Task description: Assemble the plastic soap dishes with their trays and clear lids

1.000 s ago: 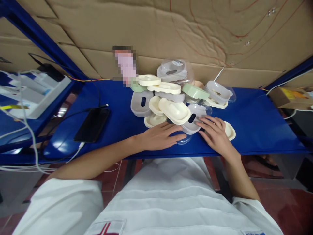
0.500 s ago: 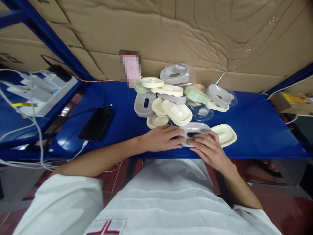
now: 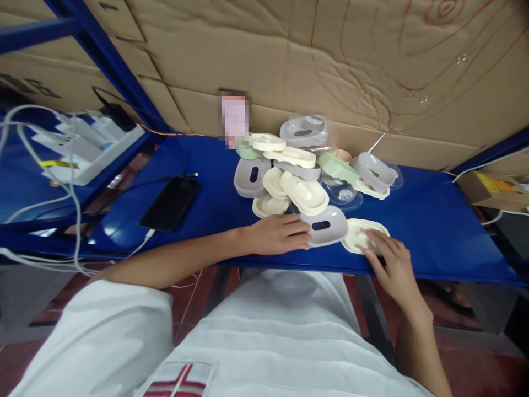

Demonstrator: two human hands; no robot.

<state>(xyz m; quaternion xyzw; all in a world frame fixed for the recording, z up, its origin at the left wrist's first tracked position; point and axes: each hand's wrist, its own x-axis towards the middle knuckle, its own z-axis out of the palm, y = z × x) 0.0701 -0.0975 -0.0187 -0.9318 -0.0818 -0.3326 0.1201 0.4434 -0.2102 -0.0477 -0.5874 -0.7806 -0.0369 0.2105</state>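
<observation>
Lying over the left end of a grey dish (image 3: 334, 229) with an oval hole, the left hand (image 3: 279, 234) has its fingers stretched out and close together, their tips on the rim; its thumb is hidden, so I cannot tell whether it grips the dish or merely rests on it. The right hand (image 3: 390, 262) is loosely spread, its fingertips on the right side of a cream dish (image 3: 355, 237), with the thumb near that dish's front edge and the fingers not closed around it. Both dishes lie near the front edge of the blue table (image 3: 433, 220), the cream one just to the right of the grey one. Behind them is a jumbled pile: a tilted cream piece (image 3: 306, 193) right behind the grey dish, a green piece (image 3: 339, 168) farther back, a clear plastic cover (image 3: 345, 197) to the right and, at the rear, a wrapped grey dish (image 3: 303, 132) in clear plastic. Left of the pile, a black phone (image 3: 170, 203) lies flat, with a white cable (image 3: 142, 243) at its near end. Cardboard (image 3: 256, 49) marked with red lines stands behind the table.
</observation>
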